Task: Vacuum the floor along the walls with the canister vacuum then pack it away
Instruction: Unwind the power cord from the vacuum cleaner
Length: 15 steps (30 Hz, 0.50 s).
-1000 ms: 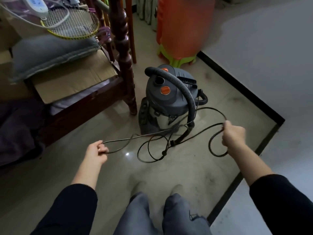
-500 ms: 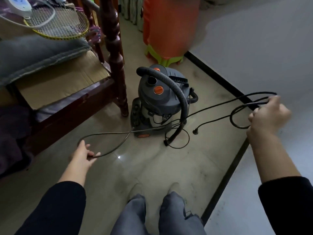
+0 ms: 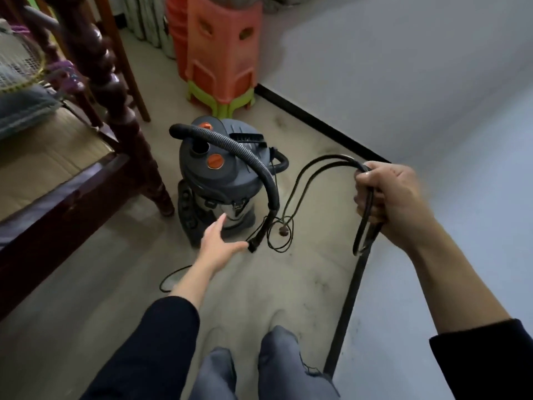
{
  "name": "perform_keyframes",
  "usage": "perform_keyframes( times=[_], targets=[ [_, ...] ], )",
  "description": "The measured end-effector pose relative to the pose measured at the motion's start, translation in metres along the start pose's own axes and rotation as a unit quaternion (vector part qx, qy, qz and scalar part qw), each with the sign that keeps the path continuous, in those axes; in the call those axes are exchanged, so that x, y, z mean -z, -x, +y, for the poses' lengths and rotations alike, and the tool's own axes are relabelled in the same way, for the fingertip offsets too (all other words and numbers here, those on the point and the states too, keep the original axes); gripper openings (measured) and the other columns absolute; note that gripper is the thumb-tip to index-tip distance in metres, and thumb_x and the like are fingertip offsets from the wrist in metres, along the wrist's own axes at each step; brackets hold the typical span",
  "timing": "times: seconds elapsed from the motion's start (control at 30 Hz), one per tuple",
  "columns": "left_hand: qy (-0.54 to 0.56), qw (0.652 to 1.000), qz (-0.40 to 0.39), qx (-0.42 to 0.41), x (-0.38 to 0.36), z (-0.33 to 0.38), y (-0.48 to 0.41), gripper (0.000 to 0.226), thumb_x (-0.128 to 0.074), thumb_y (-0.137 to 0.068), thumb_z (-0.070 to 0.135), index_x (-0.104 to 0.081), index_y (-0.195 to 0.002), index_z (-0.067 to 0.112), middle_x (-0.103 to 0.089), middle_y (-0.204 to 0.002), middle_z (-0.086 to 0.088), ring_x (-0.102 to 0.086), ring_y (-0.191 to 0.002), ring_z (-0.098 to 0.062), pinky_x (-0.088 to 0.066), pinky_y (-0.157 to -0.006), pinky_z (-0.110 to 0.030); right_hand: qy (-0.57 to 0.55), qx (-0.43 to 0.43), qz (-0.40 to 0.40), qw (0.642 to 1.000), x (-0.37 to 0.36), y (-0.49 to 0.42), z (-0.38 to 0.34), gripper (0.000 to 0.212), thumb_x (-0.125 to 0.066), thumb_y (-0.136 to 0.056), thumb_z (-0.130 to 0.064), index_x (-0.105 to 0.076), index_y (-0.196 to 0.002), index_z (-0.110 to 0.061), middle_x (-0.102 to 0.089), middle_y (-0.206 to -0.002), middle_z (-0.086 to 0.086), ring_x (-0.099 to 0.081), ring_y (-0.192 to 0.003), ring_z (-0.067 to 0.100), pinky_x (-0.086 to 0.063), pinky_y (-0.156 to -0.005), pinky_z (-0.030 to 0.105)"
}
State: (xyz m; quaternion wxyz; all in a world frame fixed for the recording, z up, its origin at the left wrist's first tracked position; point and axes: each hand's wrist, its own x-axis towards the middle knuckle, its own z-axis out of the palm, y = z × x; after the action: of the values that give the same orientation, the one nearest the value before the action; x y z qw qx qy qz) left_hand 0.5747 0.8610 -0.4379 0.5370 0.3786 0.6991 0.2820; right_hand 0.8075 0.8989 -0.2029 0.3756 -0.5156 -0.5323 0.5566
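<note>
The grey canister vacuum (image 3: 219, 174) with orange knobs stands on the tiled floor in the middle of the view. Its black ribbed hose (image 3: 253, 160) arches over the top and hangs down the right side to the floor. My right hand (image 3: 389, 197) is shut on several loops of the black power cord (image 3: 314, 166), held up at the right near the wall. More cord lies coiled on the floor by the hose end, with the plug (image 3: 283, 231) in it. My left hand (image 3: 219, 243) is open, fingers spread, just in front of the vacuum's base, holding nothing.
A dark wooden bed frame (image 3: 86, 194) with a turned post stands at the left. Stacked orange and green plastic stools (image 3: 222, 53) stand behind the vacuum. A white wall with a black skirting strip (image 3: 317, 122) runs along the right. My knees (image 3: 259, 368) are at the bottom.
My left hand has let go of the cord loop and moved right toward the vacuum's base. My right hand has come back inward with more cord gathered in it.
</note>
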Motion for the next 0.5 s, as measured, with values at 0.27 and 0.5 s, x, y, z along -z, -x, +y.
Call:
perform_keyframes(
  times=[0.27,0.5],
  targets=[
    [-0.11,0.982,-0.08,-0.129,-0.083,0.062,-0.03,0.025,-0.058,-0.094,0.038,-0.068,-0.109,0.021,-0.066,-0.116,-0.006,-0.058,-0.115,-0.021,-0.047,-0.095,-0.034,-0.145,-0.035,0.005,0.989,0.032,0.006,-0.015,0.022,-0.051,-0.067,-0.017,-0.037,-0.051,-0.023,-0.024,-0.041,-0.013,-0.016,-0.033,0.002,-0.006,-0.038,0.017],
    [-0.221,0.974,-0.044,-0.027,-0.016,0.009,-0.022,0.046,-0.045,-0.098,0.049,-0.059,-0.077,0.011,-0.065,-0.075,-0.008,-0.061,-0.077,-0.027,-0.046,-0.07,-0.034,-0.231,-0.01,0.227,0.946,0.061,-0.003,0.014,0.028,-0.043,-0.091,-0.016,-0.042,-0.064,-0.017,-0.018,-0.045,-0.009,-0.013,-0.037,0.007,-0.011,-0.035,0.021]
  ],
)
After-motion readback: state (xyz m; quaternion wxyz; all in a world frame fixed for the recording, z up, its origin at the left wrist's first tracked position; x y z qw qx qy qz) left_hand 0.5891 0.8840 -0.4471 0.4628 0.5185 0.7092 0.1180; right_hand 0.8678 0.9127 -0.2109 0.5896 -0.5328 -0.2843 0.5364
